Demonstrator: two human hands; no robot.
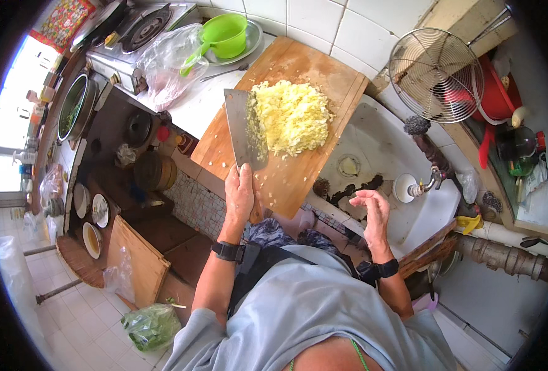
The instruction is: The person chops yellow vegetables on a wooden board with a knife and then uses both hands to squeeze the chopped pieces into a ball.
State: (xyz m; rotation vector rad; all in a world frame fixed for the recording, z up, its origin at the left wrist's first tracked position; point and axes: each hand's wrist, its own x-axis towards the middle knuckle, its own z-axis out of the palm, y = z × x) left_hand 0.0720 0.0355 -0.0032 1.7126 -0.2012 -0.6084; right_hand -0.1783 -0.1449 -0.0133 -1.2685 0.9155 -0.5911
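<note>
A wooden cutting board lies in front of me, its right part reaching over the sink. On it rests a heap of finely chopped pale yellow vegetable, with small bits scattered about. My left hand grips the handle of a cleaver. The cleaver's broad blade stands at the left side of the heap, with chopped bits stuck to its face. My right hand is raised over the near edge of the sink, to the right of the board, fingers slightly bent and holding nothing.
A white sink with a faucet lies to the right. A wire strainer hangs above it. Behind the board at left stand a green dipper in a metal basin, a plastic bag and a gas stove.
</note>
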